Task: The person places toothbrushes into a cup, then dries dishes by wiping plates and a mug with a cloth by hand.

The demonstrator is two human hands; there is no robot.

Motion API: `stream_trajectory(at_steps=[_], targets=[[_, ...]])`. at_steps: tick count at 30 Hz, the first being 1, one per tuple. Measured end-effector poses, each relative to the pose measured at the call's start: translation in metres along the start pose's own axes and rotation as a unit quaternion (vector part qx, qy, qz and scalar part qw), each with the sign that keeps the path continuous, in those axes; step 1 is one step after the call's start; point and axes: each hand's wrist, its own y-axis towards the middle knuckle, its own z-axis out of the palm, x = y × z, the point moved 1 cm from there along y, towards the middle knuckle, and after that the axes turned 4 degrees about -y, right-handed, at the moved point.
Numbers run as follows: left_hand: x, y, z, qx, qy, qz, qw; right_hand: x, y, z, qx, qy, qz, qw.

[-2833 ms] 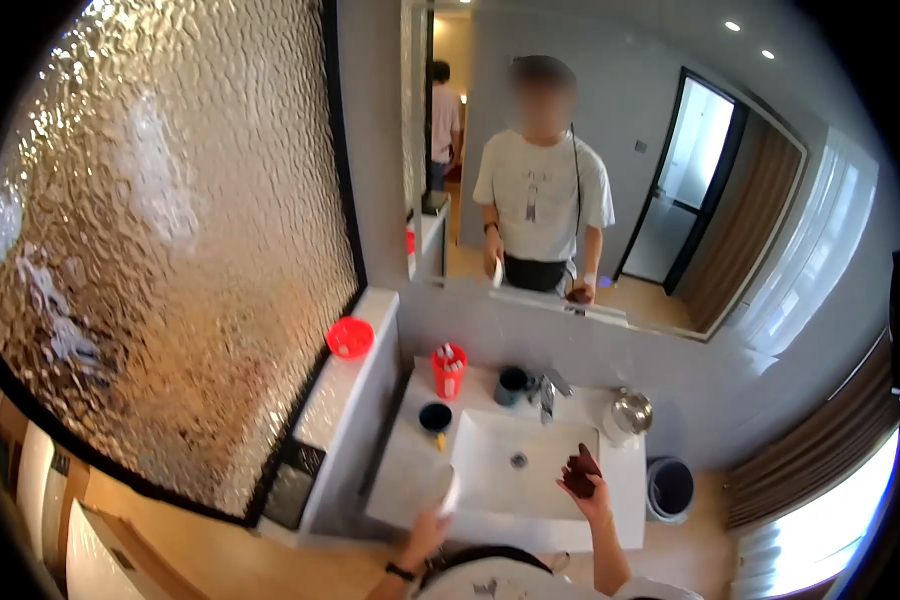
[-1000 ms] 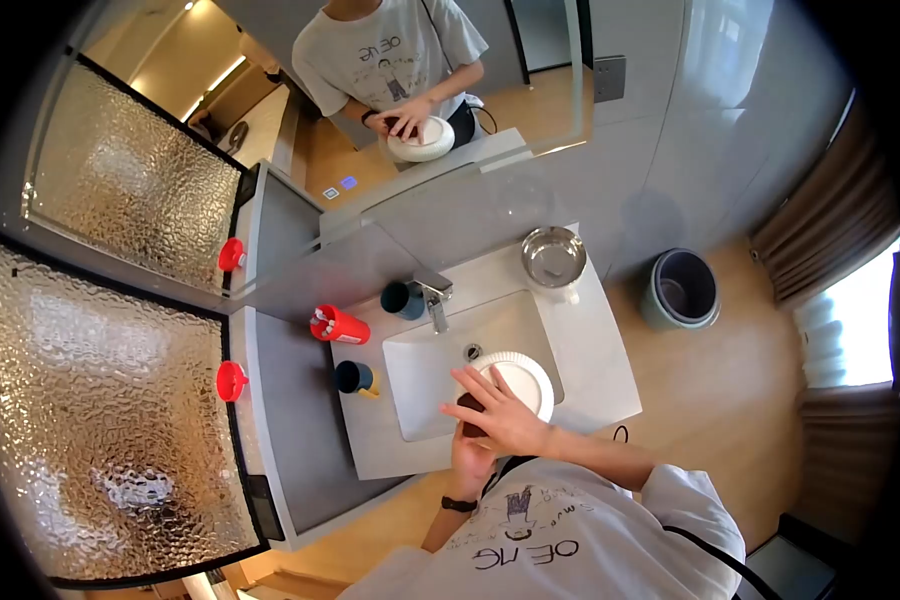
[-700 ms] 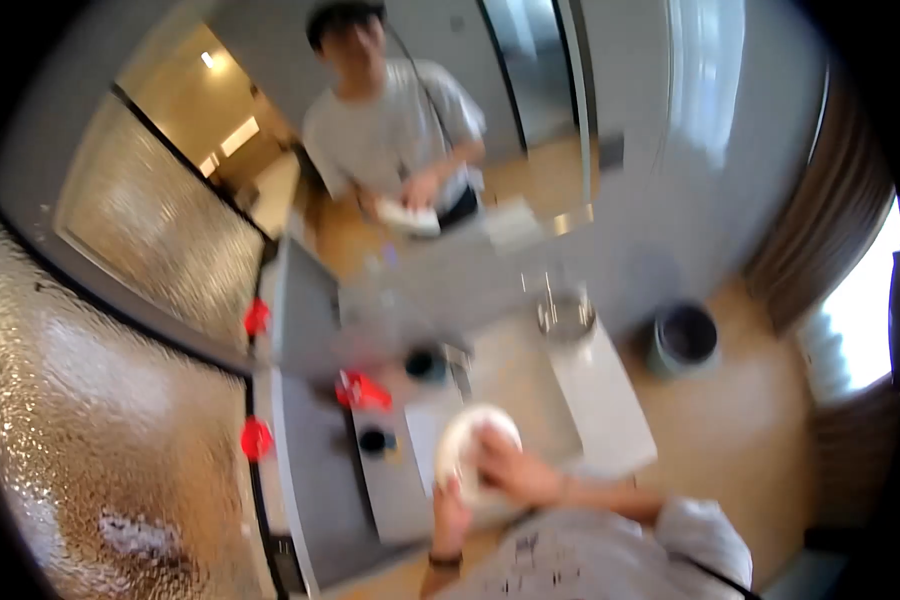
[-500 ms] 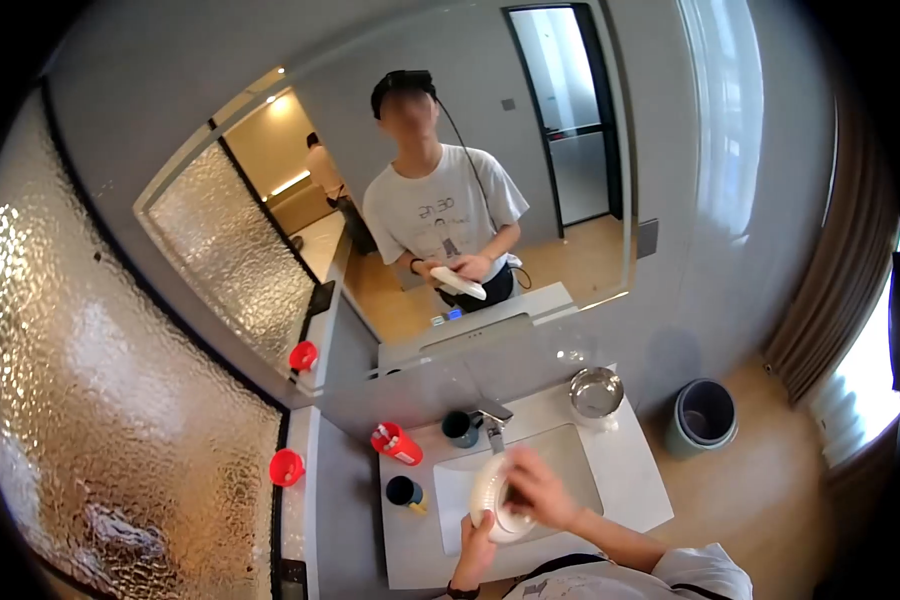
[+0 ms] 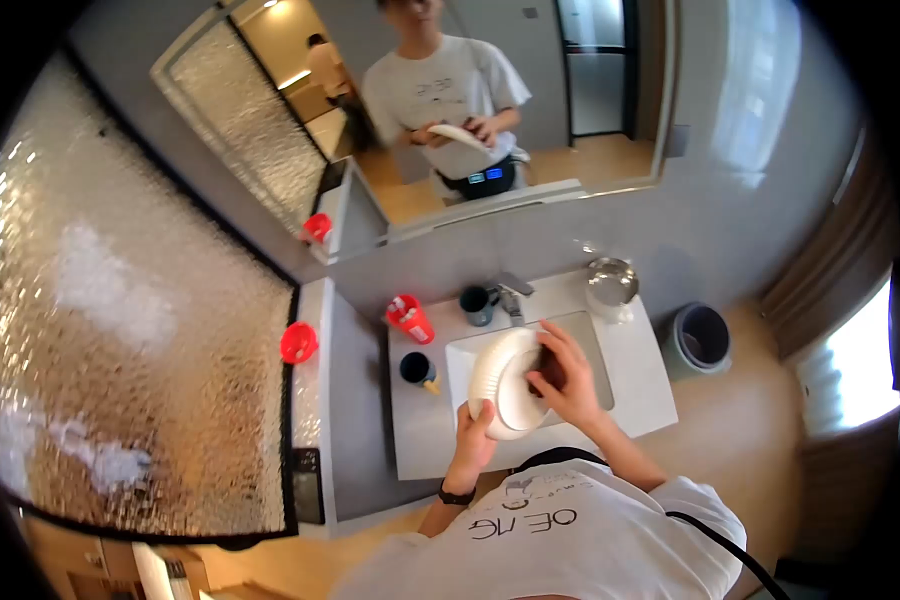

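A white plate (image 5: 490, 385) with a ribbed rim is held tilted above the sink (image 5: 596, 350). My left hand (image 5: 474, 440) is closed on its lower left edge, thumb on the upper face. Over the right part of the plate, my right hand (image 5: 572, 380) reaches in with bent fingers. Something dark brown shows beneath those fingers against the plate; I cannot make out whether it is a pad or shadow. Behind the plate stands the metal faucet (image 5: 512, 302).
On the counter (image 5: 635, 385) stand a dark mug (image 5: 477, 308), a dark cup (image 5: 417, 370) with a yellowish handle, a red cup (image 5: 410, 320) holding white items and a shiny metal bowl (image 5: 611, 284). Another red cup (image 5: 298, 343) sits on the left ledge. A bin (image 5: 698, 342) stands right.
The view has tilted down, so the counter sits higher in it and more of my shirt shows. My right hand has shifted toward the plate's right side; my left keeps its hold.
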Motion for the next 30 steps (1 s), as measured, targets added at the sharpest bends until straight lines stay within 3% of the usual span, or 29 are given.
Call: stream_trajectory(at_steps=[1, 2, 6, 7, 9, 10, 11, 12, 13, 14, 17, 19, 22, 23, 26, 27, 29, 30], targets=[[-0.001, -0.004, 0.001, 0.010, 0.002, -0.008, 1.000, -0.009, -0.009, 0.001, 0.002, 0.057, -0.003, 0.998], [-0.001, -0.011, 0.001, 0.012, 0.003, -0.009, 1.000, -0.013, -0.024, 0.006, 0.007, 0.227, 0.072, 0.971], [0.008, -0.045, -0.001, -0.033, -0.019, 0.044, 0.998, -0.008, -0.042, 0.000, 0.061, 0.297, 0.126, 0.944], [0.010, -0.052, 0.009, -0.069, -0.053, 0.030, 0.996, -0.014, -0.044, 0.003, 0.065, 0.326, 0.099, 0.938], [0.022, -0.062, 0.020, -0.120, -0.101, 0.059, 0.986, -0.006, -0.056, 0.000, 0.114, 0.273, 0.103, 0.950], [0.034, -0.070, 0.025, -0.136, -0.107, 0.050, 0.984, 0.011, -0.058, -0.006, 0.145, 0.063, -0.056, 0.986], [0.045, -0.076, 0.029, -0.150, -0.112, 0.042, 0.981, 0.026, -0.060, -0.010, 0.149, -0.135, -0.228, 0.953], [0.055, -0.084, 0.034, -0.170, -0.081, 0.054, 0.981, 0.027, -0.069, -0.008, 0.249, -0.071, -0.230, 0.938], [0.069, -0.093, 0.037, -0.191, -0.049, 0.056, 0.979, 0.033, -0.073, -0.010, 0.281, -0.120, -0.283, 0.909], [0.085, -0.100, 0.032, -0.163, -0.103, 0.064, 0.979, 0.029, -0.073, -0.010, 0.291, -0.064, -0.269, 0.916], [0.092, -0.146, 0.072, -0.296, -0.167, 0.086, 0.937, 0.008, -0.074, -0.016, 0.288, 0.025, -0.220, 0.932], [0.103, -0.170, 0.078, -0.285, -0.182, 0.117, 0.934, 0.011, -0.094, -0.026, 0.272, 0.052, -0.177, 0.945], [0.121, -0.195, 0.070, -0.250, -0.169, 0.154, 0.941, 0.054, -0.134, -0.043, 0.448, 0.053, -0.324, 0.831], [0.124, -0.205, 0.068, -0.239, -0.163, 0.159, 0.944, 0.064, -0.139, -0.041, 0.456, 0.050, -0.352, 0.816], [0.131, -0.221, 0.073, -0.237, -0.202, 0.205, 0.928, 0.081, -0.126, -0.031, 0.399, -0.007, -0.327, 0.857], [0.114, -0.232, 0.090, -0.277, -0.207, 0.200, 0.917, 0.084, -0.122, -0.034, 0.370, -0.028, -0.319, 0.872], [0.087, -0.253, 0.101, -0.295, -0.191, 0.249, 0.902, 0.093, -0.128, -0.042, 0.361, -0.056, -0.328, 0.871], [0.080, -0.262, 0.097, -0.293, -0.189, 0.238, 0.906, 0.100, -0.138, -0.046, 0.411, -0.033, -0.344, 0.844]])
